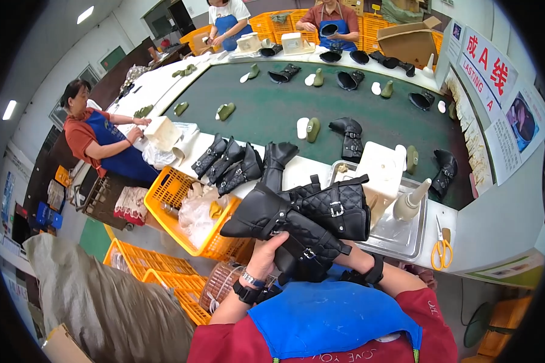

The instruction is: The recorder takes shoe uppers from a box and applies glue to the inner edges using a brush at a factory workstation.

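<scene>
A black quilted boot (309, 218) with straps and metal buckles is held up in front of my chest, toe pointing left. My left hand (265, 254) grips it from below near the sole, fingers curled around it. My right hand is mostly hidden behind the boot shaft; only the wrist (369, 269) with a black band shows, pressed against the boot's right side. Several more black boots (230, 166) lie on the white bench just beyond.
A green conveyor belt (272, 109) carries black boots and pale green shoe lasts. A metal tray (399, 239), white block (381, 172), glue bottle (409, 202) and yellow scissors (441, 249) sit right. Yellow crates (169, 187) stand left. Three other workers are nearby.
</scene>
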Tool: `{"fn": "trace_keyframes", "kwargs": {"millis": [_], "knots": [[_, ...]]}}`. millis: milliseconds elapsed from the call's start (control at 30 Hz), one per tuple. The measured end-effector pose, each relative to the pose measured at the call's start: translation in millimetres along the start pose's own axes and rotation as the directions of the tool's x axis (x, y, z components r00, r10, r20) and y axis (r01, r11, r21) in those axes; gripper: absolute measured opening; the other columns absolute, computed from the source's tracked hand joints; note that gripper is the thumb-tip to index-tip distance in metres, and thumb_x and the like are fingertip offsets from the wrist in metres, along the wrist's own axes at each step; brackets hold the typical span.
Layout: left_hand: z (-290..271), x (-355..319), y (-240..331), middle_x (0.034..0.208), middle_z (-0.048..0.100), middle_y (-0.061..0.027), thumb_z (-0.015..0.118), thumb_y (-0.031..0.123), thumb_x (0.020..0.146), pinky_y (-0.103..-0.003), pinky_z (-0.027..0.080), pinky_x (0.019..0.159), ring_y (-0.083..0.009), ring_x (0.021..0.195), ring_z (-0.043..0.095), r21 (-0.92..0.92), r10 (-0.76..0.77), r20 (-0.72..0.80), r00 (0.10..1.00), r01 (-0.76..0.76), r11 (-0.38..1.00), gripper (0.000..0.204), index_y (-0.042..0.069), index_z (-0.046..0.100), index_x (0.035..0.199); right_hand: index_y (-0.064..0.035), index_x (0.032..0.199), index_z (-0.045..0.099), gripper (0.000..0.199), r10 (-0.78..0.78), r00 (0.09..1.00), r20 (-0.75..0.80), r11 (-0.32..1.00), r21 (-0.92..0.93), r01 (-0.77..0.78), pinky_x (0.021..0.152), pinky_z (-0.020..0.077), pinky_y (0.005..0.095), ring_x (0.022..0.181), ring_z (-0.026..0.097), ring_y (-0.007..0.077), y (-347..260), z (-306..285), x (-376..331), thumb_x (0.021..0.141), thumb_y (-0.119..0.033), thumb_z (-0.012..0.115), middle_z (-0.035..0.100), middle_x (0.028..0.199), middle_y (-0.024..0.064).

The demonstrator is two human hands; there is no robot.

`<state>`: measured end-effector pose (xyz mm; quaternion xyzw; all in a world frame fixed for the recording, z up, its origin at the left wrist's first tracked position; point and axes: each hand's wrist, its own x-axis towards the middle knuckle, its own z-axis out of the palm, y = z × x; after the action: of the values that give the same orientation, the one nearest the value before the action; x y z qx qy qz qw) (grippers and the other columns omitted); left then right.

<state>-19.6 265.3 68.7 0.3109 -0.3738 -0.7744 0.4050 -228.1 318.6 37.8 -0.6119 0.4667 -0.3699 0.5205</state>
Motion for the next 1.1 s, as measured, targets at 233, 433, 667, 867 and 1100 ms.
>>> {"fn": "trace_keyframes", "kwargs": {"millis": [233,433,667,867,1100], "knots": [[7,69,24,0.114,0.055,-0.0085,0.065,0.013,0.079,-0.034,0.044,0.090,-0.0195,0.101,0.055,0.240,-0.128,0.117,0.985,0.097,0.966,0.046,0.002,0.047,0.119,-0.0063,0.107,0.059,0.031,-0.010,0.974,-0.228,0.961,-0.270,-0.053,0.077,0.0471,0.0313,0.089,0.061,0.0205,31,-8,31,0.084,-0.026,0.057,0.064,0.098,0.0122],[-34,148,57,0.112,0.055,-0.0072,0.065,0.012,0.078,-0.033,0.044,0.090,-0.0188,0.101,0.054,0.248,-0.140,0.228,0.963,0.082,0.965,0.047,0.001,0.046,0.120,-0.0103,0.118,0.053,0.037,-0.028,0.935,-0.354,0.997,-0.078,0.000,0.087,0.0428,0.0331,0.104,0.056,0.0247,-22,1,85,0.086,-0.029,0.054,0.059,0.109,0.0157],[-165,212,111,0.109,0.057,-0.0072,0.064,0.018,0.078,-0.033,0.048,0.084,-0.0200,0.094,0.058,0.227,-0.181,0.183,0.966,0.137,0.964,0.045,0.004,0.047,0.118,-0.0024,0.133,0.032,0.066,0.102,0.968,-0.230,0.974,0.219,-0.050,0.089,0.0420,0.0318,0.103,0.053,0.0196,-23,32,189,0.081,-0.028,0.065,0.047,0.124,0.0159],[-291,274,161,0.121,0.054,-0.0083,0.048,0.043,0.089,-0.034,0.041,0.095,-0.0230,0.106,0.054,-0.192,-0.084,-0.019,0.996,0.079,0.978,0.053,0.002,0.048,0.123,-0.0009,0.125,0.042,0.045,0.250,0.908,-0.336,0.928,0.352,-0.126,0.077,0.0450,0.0247,0.086,0.056,0.0108,-6,36,221,0.086,-0.017,0.058,0.060,0.094,0.0076],[-393,332,186,0.109,0.059,-0.0081,0.061,0.035,0.084,-0.034,0.048,0.084,-0.0217,0.095,0.059,0.111,0.098,-0.262,0.960,-0.071,0.991,0.045,0.003,0.053,0.114,-0.0006,0.121,0.046,0.036,0.337,0.880,-0.334,0.928,0.277,-0.250,0.079,0.0459,0.0252,0.085,0.059,0.0118,-19,49,251,0.087,-0.012,0.054,0.063,0.093,0.0096]]}}
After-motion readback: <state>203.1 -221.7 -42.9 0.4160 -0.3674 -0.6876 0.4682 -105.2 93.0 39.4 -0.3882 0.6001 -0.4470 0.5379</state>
